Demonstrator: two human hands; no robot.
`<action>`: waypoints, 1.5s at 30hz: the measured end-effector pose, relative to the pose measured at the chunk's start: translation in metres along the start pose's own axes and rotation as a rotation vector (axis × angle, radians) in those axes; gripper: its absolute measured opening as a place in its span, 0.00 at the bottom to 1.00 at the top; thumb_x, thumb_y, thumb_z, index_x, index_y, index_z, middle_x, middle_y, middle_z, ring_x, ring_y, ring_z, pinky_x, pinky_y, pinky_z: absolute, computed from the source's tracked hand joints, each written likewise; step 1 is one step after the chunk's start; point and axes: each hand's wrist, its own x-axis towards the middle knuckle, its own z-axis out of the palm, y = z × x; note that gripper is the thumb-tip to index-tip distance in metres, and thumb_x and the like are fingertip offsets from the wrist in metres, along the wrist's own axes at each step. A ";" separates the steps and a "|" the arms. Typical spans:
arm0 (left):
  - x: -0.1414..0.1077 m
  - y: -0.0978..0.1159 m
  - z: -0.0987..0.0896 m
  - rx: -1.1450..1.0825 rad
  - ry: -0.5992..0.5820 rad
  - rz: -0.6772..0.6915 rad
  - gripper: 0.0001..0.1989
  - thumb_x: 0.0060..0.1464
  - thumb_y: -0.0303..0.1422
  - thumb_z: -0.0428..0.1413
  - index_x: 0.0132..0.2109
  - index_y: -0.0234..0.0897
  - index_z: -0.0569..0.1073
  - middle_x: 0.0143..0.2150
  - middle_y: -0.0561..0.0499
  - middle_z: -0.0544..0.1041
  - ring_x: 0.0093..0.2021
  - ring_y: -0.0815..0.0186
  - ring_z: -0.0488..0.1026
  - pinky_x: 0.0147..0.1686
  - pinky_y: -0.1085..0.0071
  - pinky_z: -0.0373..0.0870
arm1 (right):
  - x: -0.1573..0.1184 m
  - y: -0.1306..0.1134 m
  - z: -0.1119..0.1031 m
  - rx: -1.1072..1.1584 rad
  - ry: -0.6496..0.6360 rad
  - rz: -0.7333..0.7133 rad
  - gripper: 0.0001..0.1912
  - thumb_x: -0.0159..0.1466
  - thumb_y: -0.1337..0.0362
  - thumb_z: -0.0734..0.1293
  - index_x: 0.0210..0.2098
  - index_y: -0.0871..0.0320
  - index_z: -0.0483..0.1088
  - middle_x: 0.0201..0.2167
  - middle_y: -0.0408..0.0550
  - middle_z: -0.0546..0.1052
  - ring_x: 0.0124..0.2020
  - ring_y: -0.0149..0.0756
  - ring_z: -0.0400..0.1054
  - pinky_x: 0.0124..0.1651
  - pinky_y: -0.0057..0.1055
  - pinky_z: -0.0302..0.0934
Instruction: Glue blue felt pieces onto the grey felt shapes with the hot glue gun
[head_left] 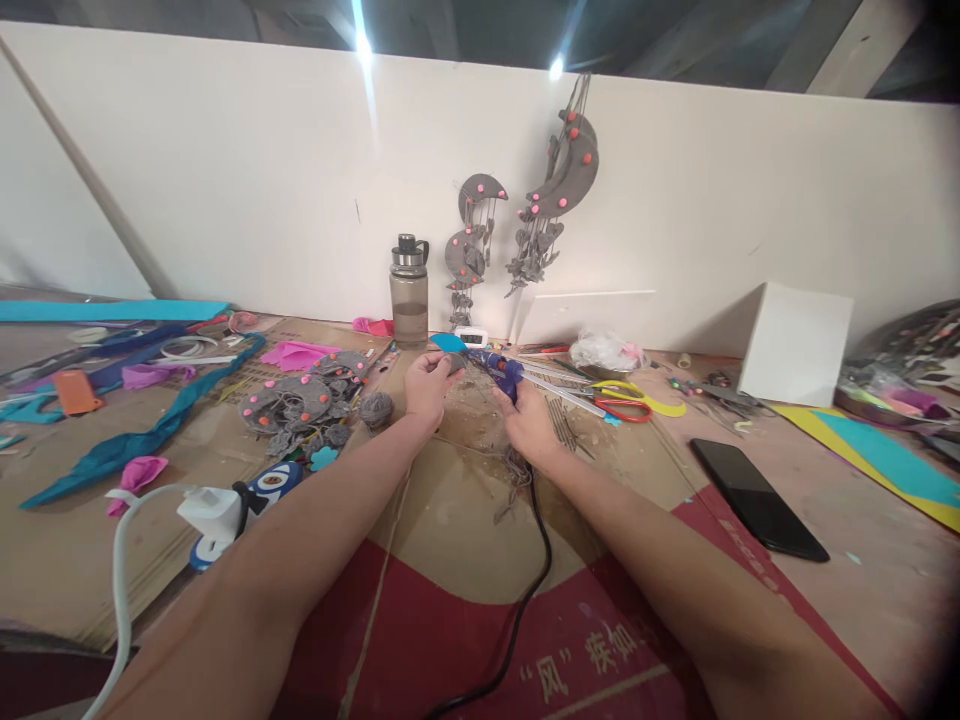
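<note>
My right hand [527, 420] is wrapped round a blue glue gun [508, 372], whose black cord trails down over the cardboard. The gun's tip points left, close to my left hand [427, 388]. Between the fingers of that hand is a small grey felt piece [454, 362], partly hidden by the fingertips. Just behind it a blue fan-shaped piece [448, 342] shows; I cannot tell whether the two touch. A ball of grey yarn [376, 410] sits left of my left wrist, and loose grey yarn [514, 478] lies below my right hand.
A water bottle [409, 300] stands by the white wall, where grey moon ornaments [570, 170] hang. Another grey ornament [289, 400] lies at left near a white plug [214, 510]. At right are scissors [624, 408], a phone [757, 498] and a white block [795, 345].
</note>
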 end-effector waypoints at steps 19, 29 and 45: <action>0.000 0.000 -0.001 -0.004 -0.006 0.008 0.10 0.41 0.32 0.63 0.31 0.31 0.73 0.31 0.51 0.72 0.34 0.68 0.72 0.42 0.60 0.75 | 0.001 0.002 0.001 0.071 0.028 0.013 0.12 0.63 0.58 0.61 0.40 0.58 0.69 0.44 0.58 0.76 0.49 0.48 0.68 0.56 0.47 0.59; -0.002 0.004 0.000 -0.048 0.042 -0.068 0.09 0.43 0.29 0.63 0.30 0.33 0.69 0.28 0.54 0.70 0.32 0.71 0.72 0.46 0.58 0.75 | 0.008 0.006 -0.003 0.182 0.080 0.066 0.13 0.62 0.60 0.62 0.45 0.57 0.68 0.49 0.56 0.75 0.51 0.45 0.68 0.57 0.45 0.60; -0.005 0.008 0.000 -0.101 0.030 -0.199 0.07 0.47 0.24 0.60 0.30 0.33 0.68 0.27 0.54 0.70 0.30 0.71 0.72 0.47 0.56 0.76 | 0.021 0.012 -0.012 0.535 -0.036 0.244 0.13 0.59 0.56 0.63 0.40 0.55 0.61 0.34 0.45 0.77 0.18 0.28 0.60 0.19 0.28 0.60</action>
